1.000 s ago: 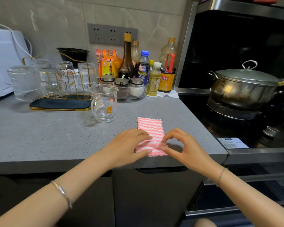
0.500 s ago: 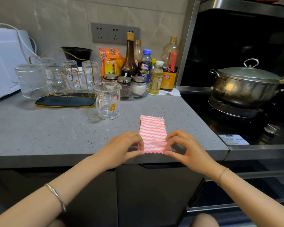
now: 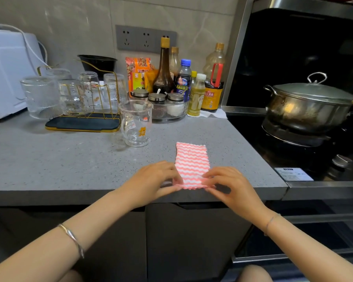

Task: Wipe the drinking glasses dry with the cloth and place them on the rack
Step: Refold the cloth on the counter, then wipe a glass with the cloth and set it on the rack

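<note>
A pink and white striped cloth (image 3: pixel 192 162) lies folded flat near the front edge of the grey counter (image 3: pixel 69 163). My left hand (image 3: pixel 151 182) pinches its near left corner and my right hand (image 3: pixel 230 186) pinches its near right corner. A clear glass mug (image 3: pixel 136 123) with a small orange print stands upright behind the cloth, to the left. Further back left is a gold wire rack (image 3: pixel 84 123) on a dark tray, with several glasses upside down on it. One ribbed glass (image 3: pixel 40 96) stands upside down just left of the rack.
Sauce bottles (image 3: pixel 165 68), snack bags and a bowl of lidded spice jars (image 3: pixel 167 106) crowd the back of the counter. A white appliance (image 3: pixel 8 72) stands at far left. To the right is a stove with a lidded steel pot (image 3: pixel 308 104).
Both hands slid outward along the cloth's near edge to its corners, and the folded cloth now lies flatter. The mug and the rack stayed put.
</note>
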Motion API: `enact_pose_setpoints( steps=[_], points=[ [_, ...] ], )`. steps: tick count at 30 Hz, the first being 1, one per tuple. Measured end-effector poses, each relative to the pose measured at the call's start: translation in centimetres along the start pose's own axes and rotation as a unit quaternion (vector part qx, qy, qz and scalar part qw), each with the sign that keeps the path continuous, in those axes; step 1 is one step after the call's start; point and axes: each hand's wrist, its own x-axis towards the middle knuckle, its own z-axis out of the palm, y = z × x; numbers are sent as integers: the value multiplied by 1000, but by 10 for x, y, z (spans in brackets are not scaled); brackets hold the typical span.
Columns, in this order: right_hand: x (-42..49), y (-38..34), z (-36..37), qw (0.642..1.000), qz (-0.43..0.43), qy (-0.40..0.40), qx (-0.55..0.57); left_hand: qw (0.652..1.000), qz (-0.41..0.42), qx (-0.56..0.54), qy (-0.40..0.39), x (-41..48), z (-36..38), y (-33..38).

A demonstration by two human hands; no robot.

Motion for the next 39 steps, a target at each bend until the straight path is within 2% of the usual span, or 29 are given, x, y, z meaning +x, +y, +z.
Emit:
enact_pose_setpoints(
  steps=[2, 5, 8, 11, 15, 17, 20, 23, 26, 28, 31, 34, 36, 37, 39],
  points=[
    [2, -5, -6, 996, 40, 17, 79, 997, -24, -70, 23, -1, -2, 0],
    [12, -11, -15, 976, 109, 33, 185, 973, -78, -211, 57, 7, -8, 9],
    [35, -6, -13, 957, 154, 58, 240, 958, -119, -242, 97, 32, -11, 10],
    [61, 10, -8, 925, 223, 98, 290, 925, -212, -287, 129, 67, -12, 0],
    [87, 34, -1, 884, 313, 107, 329, 866, -333, -361, 96, 103, -8, -20],
    [95, 44, 6, 883, 335, 104, 313, 856, -356, -363, 91, 111, -3, -32],
    [104, 59, 15, 888, 355, 75, 282, 876, -362, -309, 76, 115, 6, -46],
    [105, 68, 18, 923, 325, 58, 198, 911, -333, -232, 65, 112, 11, -50],
    [98, 63, 10, 961, 258, 61, 84, 955, -265, -115, 64, 105, 5, -40],
    [89, 55, 2, 978, 193, 16, 81, 977, -204, -61, 21, 96, -4, -31],
    [72, 45, -5, 988, 105, -104, 54, 985, -150, -3, -87, 83, -12, -27],
    [65, 47, -1, 992, 48, -108, -35, 986, -113, 67, -101, 76, -12, -26],
    [65, 45, 0, 993, 61, -95, -13, 986, -106, 90, -90, 75, -11, -23],
    [67, 43, -1, 992, 83, -88, 32, 987, -113, 80, -77, 76, -13, -21],
    [74, 39, -2, 973, 149, -60, 163, 989, -145, -17, -31, 80, -22, -17]
  ],
)
